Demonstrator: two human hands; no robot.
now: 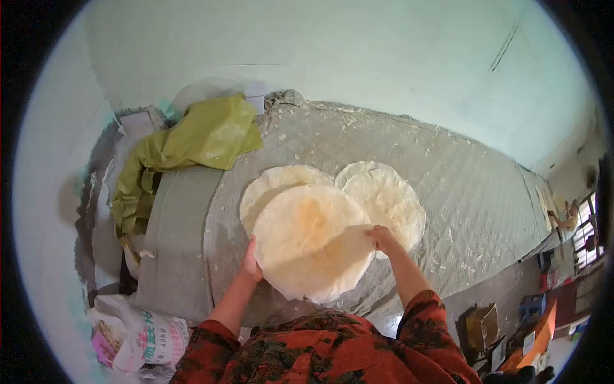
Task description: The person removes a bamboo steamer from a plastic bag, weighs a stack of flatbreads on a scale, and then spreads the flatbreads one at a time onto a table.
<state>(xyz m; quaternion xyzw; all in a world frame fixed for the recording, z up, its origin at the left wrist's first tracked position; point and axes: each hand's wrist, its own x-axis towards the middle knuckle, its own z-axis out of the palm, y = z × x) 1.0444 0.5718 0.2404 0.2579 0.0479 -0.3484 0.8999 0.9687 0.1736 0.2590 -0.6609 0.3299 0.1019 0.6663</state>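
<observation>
A large round flatbread [313, 246], pale with a browned patch near its top, is held up in front of me by its two sides. My left hand [252, 259] grips its left edge, the fingers partly hidden behind the bread. At the upper right edge, my right hand [382, 239] pinches the rim. Behind it, another flatbread [268, 182] lies on the cloth to the left, mostly covered from view. To the right lie overlapping flatbreads [393, 201], at least two of them.
A grey cloth [460, 211] scattered with crumbs covers the long table. Olive-green sheeting [204, 137] is heaped at the back left. A printed white sack [144, 336] stands at lower left. A wooden crate [481, 328] is at lower right. Another person [566, 221] is at far right.
</observation>
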